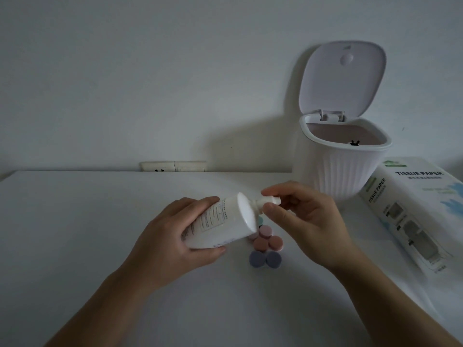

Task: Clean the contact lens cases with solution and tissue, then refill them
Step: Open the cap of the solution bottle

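Now left hand (175, 236) grips bottle (220, 221) tilted above cases (265, 246); right hand (303, 219) pinches its cap (269, 201).

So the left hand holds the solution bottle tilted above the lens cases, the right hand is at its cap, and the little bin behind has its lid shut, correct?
Not quite: the bin has its lid flipped up and open, as the head view shows. The rest holds: the left hand grips the tilted solution bottle above the lens cases, and the right hand pinches its cap.
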A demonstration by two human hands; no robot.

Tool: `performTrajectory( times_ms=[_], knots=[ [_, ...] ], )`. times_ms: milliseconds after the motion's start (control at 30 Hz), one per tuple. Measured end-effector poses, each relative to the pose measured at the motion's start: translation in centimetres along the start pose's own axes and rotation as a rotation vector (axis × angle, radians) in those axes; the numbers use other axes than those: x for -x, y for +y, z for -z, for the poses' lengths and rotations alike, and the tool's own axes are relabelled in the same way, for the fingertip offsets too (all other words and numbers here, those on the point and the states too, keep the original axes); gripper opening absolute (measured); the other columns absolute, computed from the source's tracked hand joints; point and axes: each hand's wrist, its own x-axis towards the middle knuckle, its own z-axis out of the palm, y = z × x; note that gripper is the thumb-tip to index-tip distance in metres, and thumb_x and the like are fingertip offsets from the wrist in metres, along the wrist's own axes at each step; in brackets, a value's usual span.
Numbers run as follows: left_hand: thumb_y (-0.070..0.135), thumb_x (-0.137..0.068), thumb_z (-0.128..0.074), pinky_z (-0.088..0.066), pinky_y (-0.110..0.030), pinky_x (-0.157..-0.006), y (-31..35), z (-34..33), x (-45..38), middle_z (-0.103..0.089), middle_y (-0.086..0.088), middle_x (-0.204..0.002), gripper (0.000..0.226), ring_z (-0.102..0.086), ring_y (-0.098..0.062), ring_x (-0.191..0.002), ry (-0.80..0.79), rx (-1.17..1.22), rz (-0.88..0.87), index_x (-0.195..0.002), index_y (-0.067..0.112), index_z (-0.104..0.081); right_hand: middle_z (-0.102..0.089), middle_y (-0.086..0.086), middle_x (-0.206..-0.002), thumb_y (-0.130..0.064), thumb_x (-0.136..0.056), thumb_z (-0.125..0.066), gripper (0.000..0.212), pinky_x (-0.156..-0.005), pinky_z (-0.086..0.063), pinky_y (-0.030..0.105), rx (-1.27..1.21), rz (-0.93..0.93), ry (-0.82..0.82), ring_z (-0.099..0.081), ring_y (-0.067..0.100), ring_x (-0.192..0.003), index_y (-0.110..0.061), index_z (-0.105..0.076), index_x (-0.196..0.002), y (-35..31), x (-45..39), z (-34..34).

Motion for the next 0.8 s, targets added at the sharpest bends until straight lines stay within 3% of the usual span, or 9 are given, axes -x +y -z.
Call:
performTrajectory(
  times_ms=[133, 367, 533, 667, 800],
  knots=[
    [0.057, -0.066, -0.081, -0.053, -0.03, -0.086, -0.1, 0.0, 0.0, -0.059, 0.023, -0.117, 0.078, -0.06, -0.006, -0.112, 0.024, 0.015, 0.017, -0.137, 0.041, -0.052, -0.072, 0.002, -0.094, -0.029, -0.085, -0.072, 0.019, -0.08, -0.054, 0.033, -0.086, 0.021, 0.056, -0.069, 0.02, -0.086, -0.025, -0.074, -0.103, 0.1, -0.1, 0.1],
    [0.055, -0.064, -0.081, -0.048, -0.005, -0.077, -0.2, 0.4, -0.1, -0.067, 0.026, -0.118, 0.069, -0.064, 0.004, -0.107, 0.13, 0.244, 0.154, -0.128, 0.05, -0.056, -0.069, -0.001, -0.089, -0.036, -0.079, -0.077, 0.023, -0.073, -0.055, 0.032, -0.041, -0.024, 0.139, -0.066, 0.024, -0.078, -0.031, -0.073, -0.101, 0.9, -0.4, 1.4],
    [0.052, -0.061, -0.08, -0.054, -0.023, -0.075, -0.6, 0.7, -0.7, -0.072, 0.021, -0.111, 0.059, -0.07, -0.001, -0.099, 0.266, 0.455, 0.312, -0.116, 0.05, -0.059, -0.073, -0.003, -0.08, -0.038, -0.08, -0.076, 0.013, -0.064, -0.053, 0.019, 0.089, -0.04, 0.161, -0.067, 0.011, -0.07, -0.03, -0.073, -0.09, 0.8, -0.8, 2.4],
    [0.048, -0.059, -0.082, -0.056, -0.036, -0.08, -1.2, 1.0, -0.9, -0.073, 0.014, -0.112, 0.064, -0.072, -0.009, -0.1, 0.325, 0.562, 0.396, -0.118, 0.038, -0.06, -0.071, -0.007, -0.074, -0.026, -0.084, -0.076, 0.005, -0.06, -0.05, 0.012, 0.276, -0.076, 0.166, -0.061, 0.0, -0.062, -0.028, -0.073, -0.087, 1.1, -0.6, 3.6],
    [0.051, -0.057, -0.081, -0.055, -0.026, -0.074, -1.4, 1.2, -1.1, -0.073, 0.017, -0.11, 0.065, -0.071, -0.004, -0.097, 0.348, 0.57, 0.443, -0.117, 0.04, -0.058, -0.066, -0.007, -0.064, -0.024, -0.085, -0.073, 0.005, -0.055, -0.043, 0.008, 0.554, -0.08, 0.093, -0.055, 0.0, -0.056, -0.028, -0.07, -0.084, 2.1, 0.1, 4.2]
  ],
)
